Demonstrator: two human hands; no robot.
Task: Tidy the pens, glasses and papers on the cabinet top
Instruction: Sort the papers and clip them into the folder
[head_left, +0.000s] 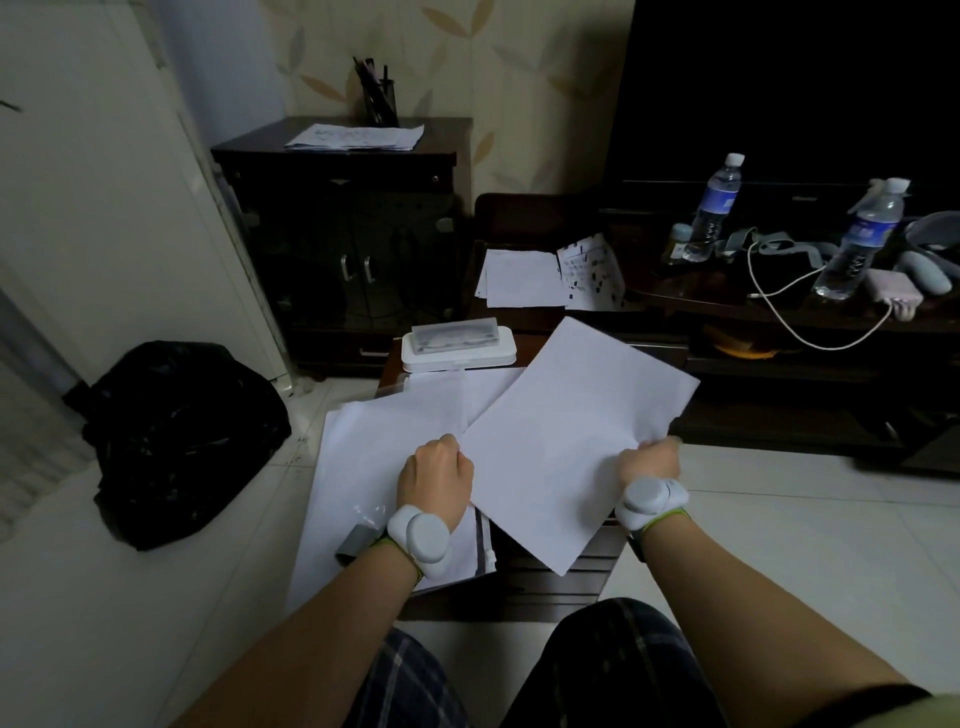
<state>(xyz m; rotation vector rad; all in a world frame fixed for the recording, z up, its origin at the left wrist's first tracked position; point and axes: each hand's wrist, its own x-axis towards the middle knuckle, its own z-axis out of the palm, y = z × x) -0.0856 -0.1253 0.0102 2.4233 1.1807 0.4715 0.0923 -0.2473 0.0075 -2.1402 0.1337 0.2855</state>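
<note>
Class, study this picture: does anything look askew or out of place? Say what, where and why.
The white sheet gripped by the left hand and right hand sits skewed across the papers below. Farther back, loose sheets lie fanned unevenly, one printed page propped up.

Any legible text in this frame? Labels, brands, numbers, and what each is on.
None can be read.
Left water bottle blue label: too blurred.
Right water bottle label: too blurred.
Printed sheet with black marks: too small.
Papers on the cabinet top: faint print, unreadable.
Sheet in both hands: blank.
</note>
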